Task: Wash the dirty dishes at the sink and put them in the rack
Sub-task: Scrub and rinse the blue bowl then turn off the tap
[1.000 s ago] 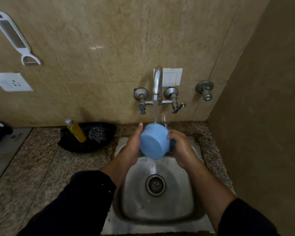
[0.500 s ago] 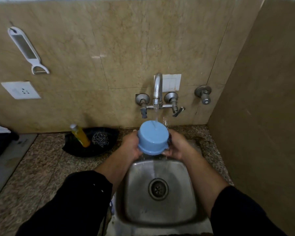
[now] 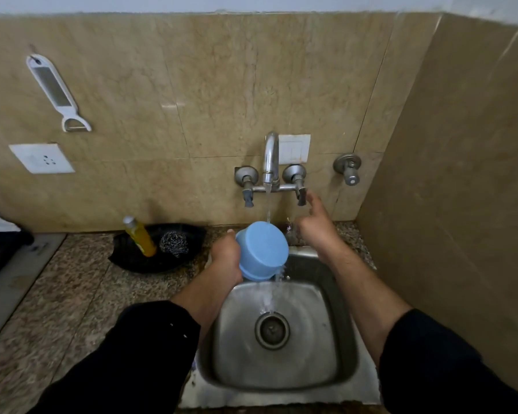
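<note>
A light blue bowl (image 3: 262,251) is held bottom-up over the steel sink (image 3: 338,339), under the running tap (image 3: 270,158). Water hits its base and streams off its lower rim into the basin. My left hand (image 3: 226,258) grips the bowl from the left side. My right hand (image 3: 316,224) is off the bowl, raised with fingers apart, its fingertips at the tap's right handle (image 3: 301,198). No rack is in view.
A black tray (image 3: 132,258) on the granite counter left of the sink holds a yellow soap bottle (image 3: 139,236) and a steel scrubber (image 3: 174,244). A white peeler (image 3: 56,92) and a socket (image 3: 41,158) are on the wall. A tiled side wall stands close on the right.
My right hand has let go of the bowl and risen to the tap's right handle, which now points down. The left hand alone holds the bowl, tilted to the left.
</note>
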